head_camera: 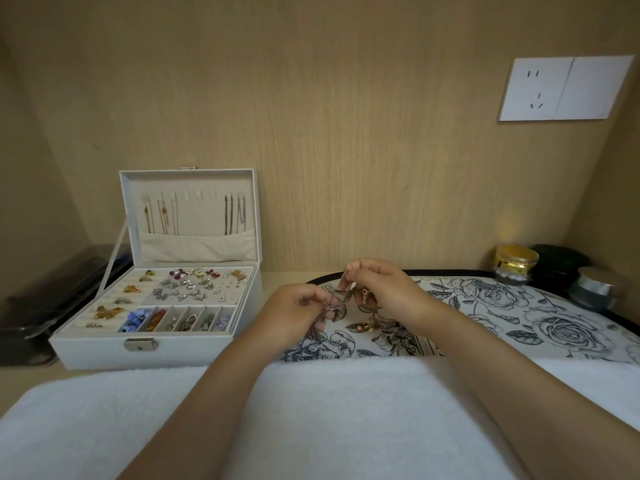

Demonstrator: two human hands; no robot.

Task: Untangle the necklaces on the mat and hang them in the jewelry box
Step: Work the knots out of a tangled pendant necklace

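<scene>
Centre of frame: tangled necklaces (349, 303), thin chains with brownish leaf-shaped pendants and small pink beads. The upper part is lifted; the lower part lies on the flowered mat (536, 317). The left hand (294, 313) pinches a chain at the lower left of the tangle. The right hand (384, 289) pinches another strand a little higher, and the two hands sit close together.

The mat's curved, dark-bordered far edge runs just before the wooden back wall (346, 133). Its right half lies bare. Its near edge is covered by a white towel (329, 410), which fills the bottom of the frame under both forearms.

Left of centre: the jewelry box (104, 355), open, just beside the mat's left end. Its lid (188, 178) stands upright against the wall. Gold chains (161, 216) hang from hooks at the lid's left, and dark chains (235, 213) at its right. The middle hooks are free, and a pocket (197, 245) runs below. The tray holds brooches, earrings and small divided compartments of beads.

Far left: a dark case (45, 306).

Right edge: a gold jar (516, 263), a dark jar (557, 263) and a silver-lidded jar (597, 287).

Upper right: a wall socket (564, 88).
</scene>
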